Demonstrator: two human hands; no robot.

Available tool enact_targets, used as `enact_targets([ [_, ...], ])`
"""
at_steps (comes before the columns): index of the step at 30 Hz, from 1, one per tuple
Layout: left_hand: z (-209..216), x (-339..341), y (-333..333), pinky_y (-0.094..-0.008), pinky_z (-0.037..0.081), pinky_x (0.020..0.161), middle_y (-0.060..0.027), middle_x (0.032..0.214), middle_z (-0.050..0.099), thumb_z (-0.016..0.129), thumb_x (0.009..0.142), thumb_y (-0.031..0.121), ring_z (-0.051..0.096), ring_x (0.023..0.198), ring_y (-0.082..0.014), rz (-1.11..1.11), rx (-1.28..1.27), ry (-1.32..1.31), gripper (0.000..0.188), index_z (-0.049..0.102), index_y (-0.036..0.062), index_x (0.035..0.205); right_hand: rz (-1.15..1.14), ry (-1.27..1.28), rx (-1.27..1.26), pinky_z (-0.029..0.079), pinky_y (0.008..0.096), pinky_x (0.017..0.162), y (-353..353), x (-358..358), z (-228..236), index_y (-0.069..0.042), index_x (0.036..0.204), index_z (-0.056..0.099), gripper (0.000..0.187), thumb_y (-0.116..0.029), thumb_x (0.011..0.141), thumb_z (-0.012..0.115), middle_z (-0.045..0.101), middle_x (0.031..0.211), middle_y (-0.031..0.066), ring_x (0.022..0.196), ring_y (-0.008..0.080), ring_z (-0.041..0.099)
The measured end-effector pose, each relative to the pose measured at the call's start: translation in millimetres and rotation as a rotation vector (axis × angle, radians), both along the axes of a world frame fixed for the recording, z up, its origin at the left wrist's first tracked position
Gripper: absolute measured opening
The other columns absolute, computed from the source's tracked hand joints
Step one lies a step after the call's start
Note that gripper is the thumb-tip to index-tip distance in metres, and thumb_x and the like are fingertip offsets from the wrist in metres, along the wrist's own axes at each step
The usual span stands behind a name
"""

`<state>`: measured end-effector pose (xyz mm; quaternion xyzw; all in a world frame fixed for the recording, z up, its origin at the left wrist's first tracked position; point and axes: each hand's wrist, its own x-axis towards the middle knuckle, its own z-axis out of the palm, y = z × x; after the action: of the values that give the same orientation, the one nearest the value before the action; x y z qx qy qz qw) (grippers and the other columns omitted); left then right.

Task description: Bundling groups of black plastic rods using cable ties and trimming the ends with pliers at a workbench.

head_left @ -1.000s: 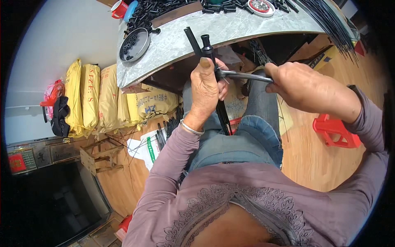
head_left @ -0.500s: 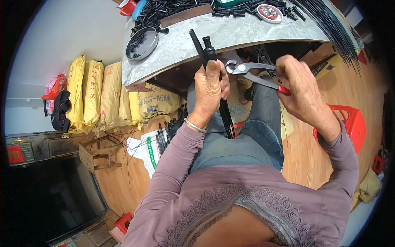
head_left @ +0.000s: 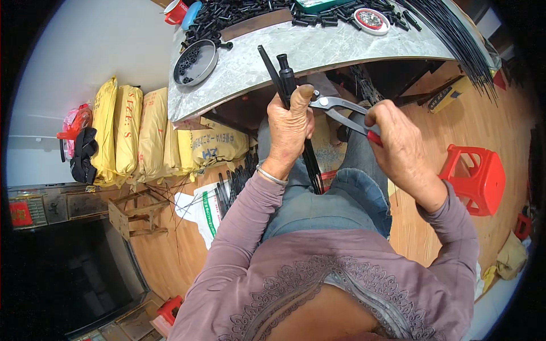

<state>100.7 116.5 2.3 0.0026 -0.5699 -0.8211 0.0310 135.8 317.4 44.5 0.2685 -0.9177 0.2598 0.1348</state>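
Note:
My left hand [head_left: 289, 122] is closed round a bundle of thin black rods [head_left: 313, 165], which slants from my lap up toward the table edge. A black tubular fitting with a flared end [head_left: 285, 69] sticks up out of the same grip, beside the rods' upper ends. My right hand [head_left: 398, 139] grips the red-covered handles of a pair of grey pincers [head_left: 341, 108]. The pincers' jaws are right beside my left thumb, partly hidden behind it. Whether they bite on anything cannot be made out.
On the grey marbled table [head_left: 250, 62] lie a heap of black fittings [head_left: 250, 14], a round dish of small black rings [head_left: 196, 62], a dish of small metal pieces [head_left: 372, 21] and long black rods [head_left: 449, 34]. A red stool [head_left: 483, 182] stands right; yellow sacks [head_left: 128, 131] lean left.
My right hand has moved left with the pincers, bringing their jaws from a thin metal piece up against my left thumb. The pincers' handles are closer together. My left hand has barely shifted.

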Motion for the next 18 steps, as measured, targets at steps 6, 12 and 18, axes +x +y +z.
enact_targets([
  [6, -1, 1, -2, -0.0219, 0.028, 0.031, 0.0035, 0.047, 0.039, 0.069, 0.083, 0.047, 0.037, 0.034, -0.0055, 0.036, -0.007, -0.043, 0.046, 0.045, 0.0088, 0.078, 0.016, -0.118, -0.142, 0.051, 0.0385, 0.069, -1, 2, -14, -0.004, 0.108, 0.049, 0.044, 0.003, 0.072, 0.072, 0.061, 0.089, 0.0159, 0.082, 0.0326, 0.064],
  [12, 7, 4, -1, -0.0223, 0.03, 0.033, 0.0026, 0.052, 0.042, 0.065, 0.086, 0.049, 0.039, 0.036, -0.0059, 0.001, 0.021, -0.04, 0.045, 0.045, 0.0088, 0.079, 0.116, -0.72, -0.449, 0.052, 0.0328, 0.053, 5, 0, -14, -0.002, 0.105, 0.049, 0.03, -0.002, 0.082, 0.068, 0.064, 0.075, 0.0146, 0.061, 0.025, 0.066],
  [18, 16, 4, 2, -0.0234, 0.035, 0.038, 0.0012, 0.053, 0.045, 0.056, 0.093, 0.049, 0.044, 0.041, -0.0082, -0.038, -0.126, -0.022, 0.045, 0.054, 0.0059, 0.082, 0.293, -1.507, -0.686, 0.048, 0.0282, 0.043, 13, -2, 0, -0.004, 0.095, 0.047, 0.018, -0.009, 0.084, 0.059, 0.059, 0.063, 0.0099, 0.044, 0.0179, 0.058],
])
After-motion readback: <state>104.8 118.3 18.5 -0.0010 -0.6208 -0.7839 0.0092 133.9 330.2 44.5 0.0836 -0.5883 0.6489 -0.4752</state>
